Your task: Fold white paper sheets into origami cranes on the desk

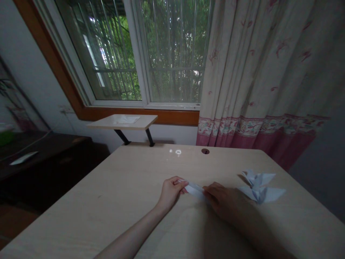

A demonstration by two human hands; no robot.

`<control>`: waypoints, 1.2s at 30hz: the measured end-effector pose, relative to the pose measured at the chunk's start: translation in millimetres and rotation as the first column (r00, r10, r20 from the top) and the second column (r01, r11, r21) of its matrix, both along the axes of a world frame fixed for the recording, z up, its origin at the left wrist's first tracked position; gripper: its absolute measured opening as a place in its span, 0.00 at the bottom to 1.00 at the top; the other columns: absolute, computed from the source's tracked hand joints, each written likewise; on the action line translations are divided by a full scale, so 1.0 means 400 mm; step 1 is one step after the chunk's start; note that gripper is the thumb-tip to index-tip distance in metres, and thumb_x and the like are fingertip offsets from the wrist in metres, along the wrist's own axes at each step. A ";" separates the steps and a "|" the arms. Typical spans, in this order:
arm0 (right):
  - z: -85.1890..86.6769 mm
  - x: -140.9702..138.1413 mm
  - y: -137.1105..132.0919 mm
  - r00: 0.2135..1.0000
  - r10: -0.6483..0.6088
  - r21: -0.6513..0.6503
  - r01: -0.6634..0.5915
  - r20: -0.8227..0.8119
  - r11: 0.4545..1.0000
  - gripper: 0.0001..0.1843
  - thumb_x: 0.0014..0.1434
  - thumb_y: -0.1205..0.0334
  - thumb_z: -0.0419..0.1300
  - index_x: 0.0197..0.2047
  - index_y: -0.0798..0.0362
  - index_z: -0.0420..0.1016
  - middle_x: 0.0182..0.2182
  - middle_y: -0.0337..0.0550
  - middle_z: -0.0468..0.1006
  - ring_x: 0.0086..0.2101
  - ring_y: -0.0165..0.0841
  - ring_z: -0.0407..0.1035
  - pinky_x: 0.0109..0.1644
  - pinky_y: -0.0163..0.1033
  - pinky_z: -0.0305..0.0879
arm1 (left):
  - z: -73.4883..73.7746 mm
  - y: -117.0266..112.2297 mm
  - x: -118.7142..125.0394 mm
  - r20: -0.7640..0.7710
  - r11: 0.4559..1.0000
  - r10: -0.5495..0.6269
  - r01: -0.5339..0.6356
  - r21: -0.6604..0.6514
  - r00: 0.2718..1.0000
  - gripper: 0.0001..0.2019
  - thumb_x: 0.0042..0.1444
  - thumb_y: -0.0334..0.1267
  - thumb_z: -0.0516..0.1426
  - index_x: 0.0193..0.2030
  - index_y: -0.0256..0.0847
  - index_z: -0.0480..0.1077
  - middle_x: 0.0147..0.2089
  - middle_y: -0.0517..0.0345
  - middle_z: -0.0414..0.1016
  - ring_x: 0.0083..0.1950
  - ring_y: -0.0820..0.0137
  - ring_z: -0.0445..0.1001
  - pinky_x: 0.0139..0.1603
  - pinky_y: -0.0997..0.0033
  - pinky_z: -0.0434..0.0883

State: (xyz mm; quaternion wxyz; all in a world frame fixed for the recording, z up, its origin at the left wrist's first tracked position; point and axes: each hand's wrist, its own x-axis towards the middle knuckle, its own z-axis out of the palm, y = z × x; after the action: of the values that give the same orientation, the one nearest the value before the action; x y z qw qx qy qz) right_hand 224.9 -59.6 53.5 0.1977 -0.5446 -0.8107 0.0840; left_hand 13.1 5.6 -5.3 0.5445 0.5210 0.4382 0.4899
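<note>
A narrow folded strip of white paper lies on the light wooden table between my two hands. My left hand pinches its left end with closed fingers. My right hand presses down on its right end, fingers curled over the paper. To the right of my right hand rest two folded white paper figures with pointed wings, apart from both hands.
A small raised shelf with a white sheet stands at the table's far edge under the window. A round cable hole is in the tabletop. A patterned curtain hangs at right. A dark cabinet is at left.
</note>
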 end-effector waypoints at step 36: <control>-0.168 -0.018 0.055 0.925 -0.033 -0.055 0.013 -0.378 0.998 0.09 0.53 0.70 0.56 0.38 0.52 0.72 0.30 0.39 0.72 0.30 0.33 0.67 0.38 0.39 0.66 | 0.010 -0.047 -0.001 -0.654 0.741 -0.092 0.490 0.459 0.751 0.14 0.51 0.23 0.53 0.41 0.42 0.73 0.45 0.54 0.74 0.50 0.67 0.72 0.53 0.69 0.69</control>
State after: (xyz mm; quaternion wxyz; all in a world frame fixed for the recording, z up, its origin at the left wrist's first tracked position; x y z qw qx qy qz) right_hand 217.6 -37.5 -13.5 0.3374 -0.5325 -0.7484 0.2062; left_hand 12.6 -13.3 -1.2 0.2567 0.8574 0.3124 0.3183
